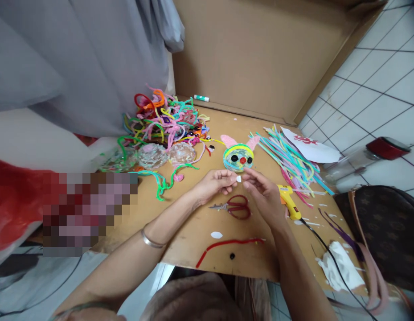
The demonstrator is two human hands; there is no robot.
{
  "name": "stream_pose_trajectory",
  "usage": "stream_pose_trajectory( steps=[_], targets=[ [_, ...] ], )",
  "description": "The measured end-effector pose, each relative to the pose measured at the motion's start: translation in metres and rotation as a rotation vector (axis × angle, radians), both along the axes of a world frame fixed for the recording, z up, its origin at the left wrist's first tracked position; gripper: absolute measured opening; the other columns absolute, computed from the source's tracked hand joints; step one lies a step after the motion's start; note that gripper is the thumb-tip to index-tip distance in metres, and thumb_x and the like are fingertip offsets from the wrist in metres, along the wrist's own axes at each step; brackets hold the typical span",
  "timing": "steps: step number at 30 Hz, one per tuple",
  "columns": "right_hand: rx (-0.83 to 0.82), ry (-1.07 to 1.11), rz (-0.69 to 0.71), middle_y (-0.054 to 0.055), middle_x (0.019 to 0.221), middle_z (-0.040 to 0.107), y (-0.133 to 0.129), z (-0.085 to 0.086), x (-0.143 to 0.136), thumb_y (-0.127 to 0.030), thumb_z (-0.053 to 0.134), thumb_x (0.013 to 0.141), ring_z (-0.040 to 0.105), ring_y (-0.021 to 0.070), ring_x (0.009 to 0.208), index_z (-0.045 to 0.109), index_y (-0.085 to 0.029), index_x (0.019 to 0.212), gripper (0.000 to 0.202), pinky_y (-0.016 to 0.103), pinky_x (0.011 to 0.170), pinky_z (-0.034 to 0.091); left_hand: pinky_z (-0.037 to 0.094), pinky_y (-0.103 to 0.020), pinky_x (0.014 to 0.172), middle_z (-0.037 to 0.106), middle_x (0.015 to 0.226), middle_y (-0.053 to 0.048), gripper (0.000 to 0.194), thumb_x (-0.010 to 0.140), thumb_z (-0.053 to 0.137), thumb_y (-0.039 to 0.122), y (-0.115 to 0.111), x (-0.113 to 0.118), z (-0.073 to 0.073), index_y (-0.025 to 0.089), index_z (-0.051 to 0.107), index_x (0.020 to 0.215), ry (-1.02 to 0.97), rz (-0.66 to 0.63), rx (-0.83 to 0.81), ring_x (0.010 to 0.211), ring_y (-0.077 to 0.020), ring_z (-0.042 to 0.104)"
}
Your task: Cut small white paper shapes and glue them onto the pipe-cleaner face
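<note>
Between finger and thumb, my left hand [221, 180] pinches a small white piece [239, 179]. My right hand [262, 191] is just right of that piece, its fingers apart and curved, with nothing visible in them. Just beyond both hands sits a round figure [239, 158] with pink ears, black eyes, a red nose and a yellow and green band. Red-handled scissors [238, 207] lie below my hands. Nearer the front edge are a white oval piece [216, 235], a red pipe cleaner [227, 243] and a black bead [232, 256].
Colourful pipe cleaners and clear balls [153, 154] crowd the left back. A pipe cleaner bundle [287, 156], yellow glue gun [290, 202] with its cord, crumpled tissue [340, 267], clear bottle [357, 162] and brown bag [377, 236] occupy the right. A glue stick [202, 98] lies behind.
</note>
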State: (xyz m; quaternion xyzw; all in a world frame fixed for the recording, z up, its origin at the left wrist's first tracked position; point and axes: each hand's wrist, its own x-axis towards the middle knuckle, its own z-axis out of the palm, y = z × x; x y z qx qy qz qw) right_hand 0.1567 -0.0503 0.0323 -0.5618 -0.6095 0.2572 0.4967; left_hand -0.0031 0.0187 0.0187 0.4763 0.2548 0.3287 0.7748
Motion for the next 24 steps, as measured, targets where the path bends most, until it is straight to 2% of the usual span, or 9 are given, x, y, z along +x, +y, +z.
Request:
stream_pose_trajectory(
  steps=[3,7,14,18,24],
  targets=[
    [-0.014,0.036,0.074,0.005,0.097,0.068,0.0004,-0.0008,-0.0007,-0.025,0.061,0.081,0.063,0.0181,0.088,0.07,-0.022,0.101,0.022,0.032,0.079,0.051,0.041,-0.016,0.052,0.061,0.069,-0.001,0.035,0.062,0.079,0.04,-0.0041,0.0026,-0.0019,0.011,0.066,0.076,0.003,-0.038,-0.007,0.054,-0.0046,0.052],
    [-0.03,0.07,0.047,0.005,0.093,0.069,0.0005,-0.0013,-0.0025,-0.025,0.067,0.076,0.064,0.0194,0.086,0.072,-0.02,0.088,0.014,0.032,0.077,0.052,0.043,-0.016,0.054,0.063,0.067,-0.002,0.035,0.061,0.079,0.04,-0.0061,0.0045,-0.003,0.011,0.066,0.077,-0.008,-0.06,-0.032,0.054,-0.0054,0.054],
    [-0.105,0.14,-0.014,0.006,0.088,0.072,-0.0008,-0.0013,-0.0051,-0.027,0.069,0.073,0.066,0.0191,0.079,0.071,-0.019,0.087,0.017,0.032,0.072,0.054,0.045,-0.017,0.052,0.068,0.07,-0.005,0.035,0.061,0.08,0.039,-0.007,0.0054,-0.0012,0.011,0.067,0.078,0.026,0.012,-0.013,0.054,-0.0071,0.058],
    [-0.099,0.169,-0.031,0.005,0.089,0.073,-0.0001,-0.0021,-0.0056,-0.025,0.068,0.073,0.068,0.0186,0.078,0.072,-0.019,0.089,0.018,0.032,0.074,0.054,0.046,-0.018,0.052,0.068,0.072,-0.005,0.035,0.061,0.079,0.037,-0.0073,0.0056,-0.0002,0.01,0.067,0.08,0.024,0.037,-0.028,0.055,-0.0078,0.06],
    [-0.062,0.098,-0.05,0.005,0.091,0.073,0.0006,-0.0047,-0.0049,-0.025,0.066,0.076,0.068,0.0183,0.078,0.072,-0.02,0.092,0.019,0.031,0.074,0.054,0.046,-0.017,0.05,0.069,0.073,-0.004,0.033,0.061,0.079,0.034,-0.0068,0.006,-0.0006,0.011,0.068,0.082,0.029,0.083,-0.018,0.054,-0.0079,0.06]
  ],
)
